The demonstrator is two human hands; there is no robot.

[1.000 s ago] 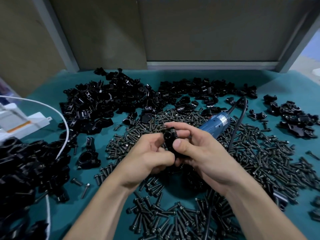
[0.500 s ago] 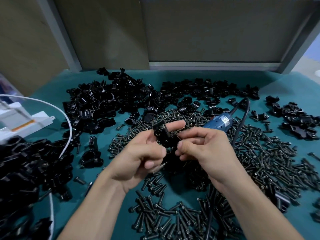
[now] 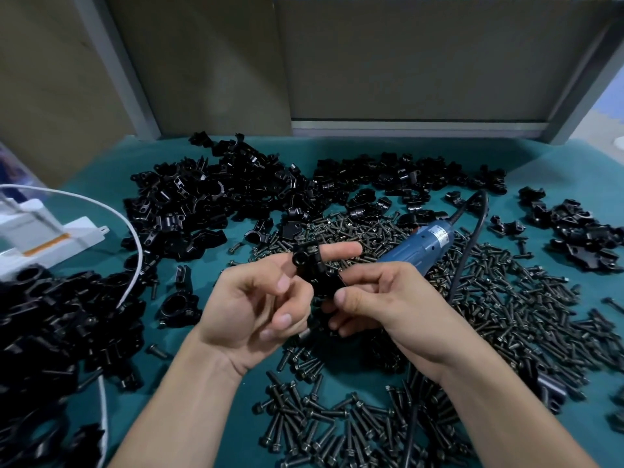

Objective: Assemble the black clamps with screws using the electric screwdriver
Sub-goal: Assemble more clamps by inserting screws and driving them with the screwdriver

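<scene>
Both hands meet above the middle of the teal table (image 3: 557, 163) and share 1 black clamp (image 3: 314, 270), held up off the surface between them.

From the head camera, my left hand (image 3: 256, 309) has its index finger stretched straight along the clamp's far side. The other fingers curl toward the palm, and the clamp's upper, round end is pinched there. My right hand (image 3: 388, 305) pinches the clamp's lower end between the thumb and bent fingers.

Just behind my right hand lies the blue electric screwdriver (image 3: 422, 244), resting on the wide heap of screws (image 3: 506, 298), its black cord (image 3: 472, 239) looping away. Loose clamps (image 3: 209, 204) are piled across the far side, at my left, and in a smaller group at far right. At the left edge, 1 white cable (image 3: 136, 238) curves past a white device (image 3: 44, 238).
</scene>
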